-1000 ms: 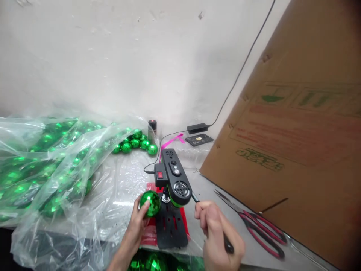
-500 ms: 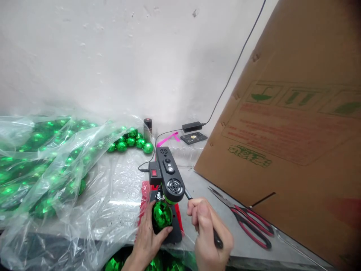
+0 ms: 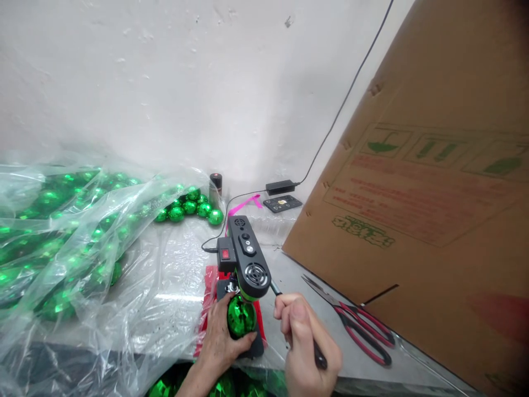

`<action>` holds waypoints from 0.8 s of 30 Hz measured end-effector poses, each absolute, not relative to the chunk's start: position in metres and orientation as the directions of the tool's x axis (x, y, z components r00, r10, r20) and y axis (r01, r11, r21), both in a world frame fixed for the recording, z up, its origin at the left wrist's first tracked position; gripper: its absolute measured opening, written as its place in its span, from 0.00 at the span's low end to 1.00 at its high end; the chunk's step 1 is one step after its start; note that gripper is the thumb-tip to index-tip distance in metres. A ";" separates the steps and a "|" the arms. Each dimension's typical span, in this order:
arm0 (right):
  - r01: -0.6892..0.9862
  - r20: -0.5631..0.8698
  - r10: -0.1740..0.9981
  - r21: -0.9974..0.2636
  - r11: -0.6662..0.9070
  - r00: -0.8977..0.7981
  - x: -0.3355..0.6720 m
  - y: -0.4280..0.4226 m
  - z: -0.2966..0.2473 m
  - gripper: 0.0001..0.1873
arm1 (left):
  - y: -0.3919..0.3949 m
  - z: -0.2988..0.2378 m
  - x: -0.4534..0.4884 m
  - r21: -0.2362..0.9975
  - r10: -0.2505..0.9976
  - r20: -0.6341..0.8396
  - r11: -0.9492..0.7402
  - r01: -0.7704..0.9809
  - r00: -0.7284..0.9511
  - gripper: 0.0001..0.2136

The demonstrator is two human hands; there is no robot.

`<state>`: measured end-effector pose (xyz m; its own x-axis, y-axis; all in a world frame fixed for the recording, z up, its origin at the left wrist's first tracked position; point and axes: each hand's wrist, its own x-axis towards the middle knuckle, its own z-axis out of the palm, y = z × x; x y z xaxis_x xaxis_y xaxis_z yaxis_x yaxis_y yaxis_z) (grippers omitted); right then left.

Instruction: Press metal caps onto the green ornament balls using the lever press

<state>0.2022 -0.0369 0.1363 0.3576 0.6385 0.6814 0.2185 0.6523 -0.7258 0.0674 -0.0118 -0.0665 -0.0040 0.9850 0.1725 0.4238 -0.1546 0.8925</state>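
Observation:
A shiny green faceted ball (image 3: 242, 317) sits beneath the head of a small black bench drill press (image 3: 251, 259). My left hand (image 3: 223, 333) grips the ball from its left and front, thumb along the near side. The drill's tip and the spot where it meets the ball are hidden by the machine head. My right hand (image 3: 308, 336) is closed round the black-handled lever (image 3: 319, 355) at the machine's right side. The press's dark base (image 3: 254, 348) rests on red plastic sheeting (image 3: 204, 331).
Many green balls (image 3: 49, 196) lie under clear plastic film (image 3: 136, 231) on the left; more show below the table edge. Red-and-black scissors (image 3: 363, 331) lie at right before a leaning cardboard box (image 3: 413, 193). Behind stand a power adapter (image 3: 281, 187), a phone-like slab (image 3: 282, 203) and a dark can (image 3: 215, 187).
The ball has shifted slightly to the right under the drill head, turned by my left hand. My right hand stays on the lever in nearly the same place.

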 end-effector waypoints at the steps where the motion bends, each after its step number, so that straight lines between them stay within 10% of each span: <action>1: 0.220 0.682 0.641 -0.726 0.652 0.351 0.203 -0.037 0.135 0.29 | -0.010 -0.071 0.068 0.882 0.983 0.186 -0.165 0.441 -0.005 0.40; 24: 0.206 0.702 0.548 -0.682 0.702 0.456 0.194 -0.039 0.095 0.23 | -0.012 -0.071 0.085 0.856 0.950 0.276 -0.174 0.487 -0.144 0.38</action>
